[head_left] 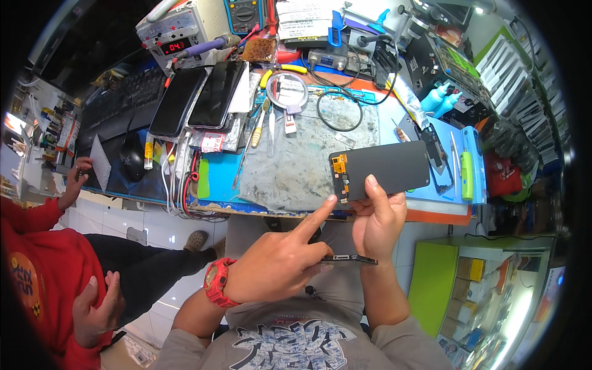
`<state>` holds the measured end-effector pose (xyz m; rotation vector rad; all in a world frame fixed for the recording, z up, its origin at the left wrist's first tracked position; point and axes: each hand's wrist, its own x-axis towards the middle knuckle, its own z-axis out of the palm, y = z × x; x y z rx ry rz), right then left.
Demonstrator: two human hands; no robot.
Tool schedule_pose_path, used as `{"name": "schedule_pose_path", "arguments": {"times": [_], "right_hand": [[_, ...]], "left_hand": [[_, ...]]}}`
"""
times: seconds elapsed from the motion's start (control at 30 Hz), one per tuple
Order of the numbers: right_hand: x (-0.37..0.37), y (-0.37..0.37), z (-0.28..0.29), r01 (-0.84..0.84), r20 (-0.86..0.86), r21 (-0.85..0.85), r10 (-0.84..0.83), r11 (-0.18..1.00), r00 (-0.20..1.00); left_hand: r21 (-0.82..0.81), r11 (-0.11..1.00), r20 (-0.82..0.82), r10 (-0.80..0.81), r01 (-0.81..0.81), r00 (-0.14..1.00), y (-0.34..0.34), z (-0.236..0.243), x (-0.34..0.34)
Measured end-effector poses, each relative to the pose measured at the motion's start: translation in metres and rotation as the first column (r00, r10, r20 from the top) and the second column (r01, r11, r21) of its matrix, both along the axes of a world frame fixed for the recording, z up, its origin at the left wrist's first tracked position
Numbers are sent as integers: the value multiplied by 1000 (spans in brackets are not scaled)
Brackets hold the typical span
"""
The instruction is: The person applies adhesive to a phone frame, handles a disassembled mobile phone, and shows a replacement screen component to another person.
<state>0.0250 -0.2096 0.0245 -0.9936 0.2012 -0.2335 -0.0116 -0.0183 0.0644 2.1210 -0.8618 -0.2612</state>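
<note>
My right hand [380, 225] holds up a phone screen panel [385, 168], its plain dark back facing me. Along the panel's left end runs an orange and black flex cable [340, 169]. My left hand [277, 262], with a red watch [219, 282] on its wrist, stretches its index finger to the panel's lower left corner; whether it touches I cannot tell. Its other fingers are curled on a thin dark phone part [351, 259], seen edge-on with a small slot in it. This part reaches across in front of my right wrist.
Behind the panel lies a stained grey work mat [290, 166]. Two dark phones [177, 102] rest on packets at the left. A coiled cable [287, 92], a power supply [174, 40] and blue bottles [439, 98] stand around. A person in a red top [49, 265] is close at left.
</note>
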Motion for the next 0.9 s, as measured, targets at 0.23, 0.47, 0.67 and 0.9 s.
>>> {"name": "schedule_pose_path", "arguments": {"times": [0.23, 0.47, 0.67, 0.9], "right_hand": [[0, 0, -3, 39, -15, 19, -39, 999, 999], [-1, 2, -3, 41, -15, 27, -41, 999, 999], [-2, 3, -2, 57, -31, 39, -56, 998, 998], [-3, 0, 0, 17, -58, 3, -17, 1000, 998]], "left_hand": [[-11, 1000, 10, 3, -3, 1000, 1, -1, -3], [40, 999, 23, 14, -15, 1000, 0, 3, -3], [32, 999, -6, 6, -6, 1000, -1, 1, -6], [-2, 1000, -3, 12, -12, 1000, -4, 0, -7]]}}
